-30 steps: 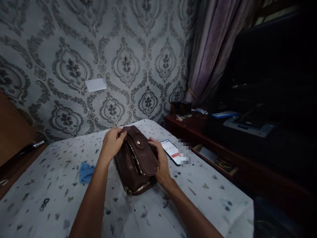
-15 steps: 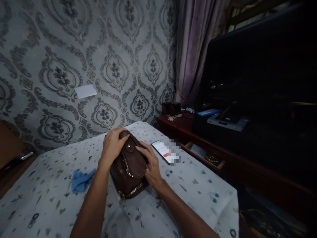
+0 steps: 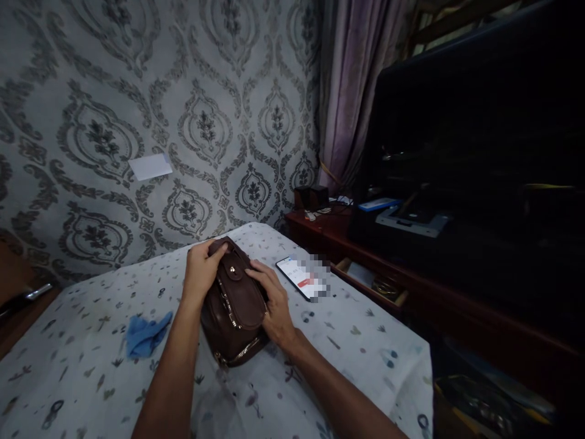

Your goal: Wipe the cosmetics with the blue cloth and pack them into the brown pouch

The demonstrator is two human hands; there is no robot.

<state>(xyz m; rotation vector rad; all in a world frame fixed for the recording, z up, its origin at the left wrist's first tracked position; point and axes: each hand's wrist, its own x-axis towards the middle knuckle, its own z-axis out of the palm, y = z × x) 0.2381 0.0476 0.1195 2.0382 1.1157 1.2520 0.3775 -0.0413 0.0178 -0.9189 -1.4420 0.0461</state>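
Note:
A brown leather bag with gold zippers and a metal clasp on its flap lies tilted on the patterned white cloth. My left hand is closed around its upper left end, the thumb resting on top near the clasp. Along the bag's right side lies my right hand, fingers on the flap edge and the palm against the side. The undersides of both grips are hidden by the bag. To the left of my left forearm is a crumpled blue cloth.
A phone with a lit screen, partly pixelated, lies right of the bag. Beyond the table edge, a reddish-brown desk has an open drawer. A large dark screen stands at right. Patterned wallpaper rises behind.
The view has shifted slightly, so everything sits a little further left. The left fingers have moved slightly at the bag's top end; both hands remain on the bag.

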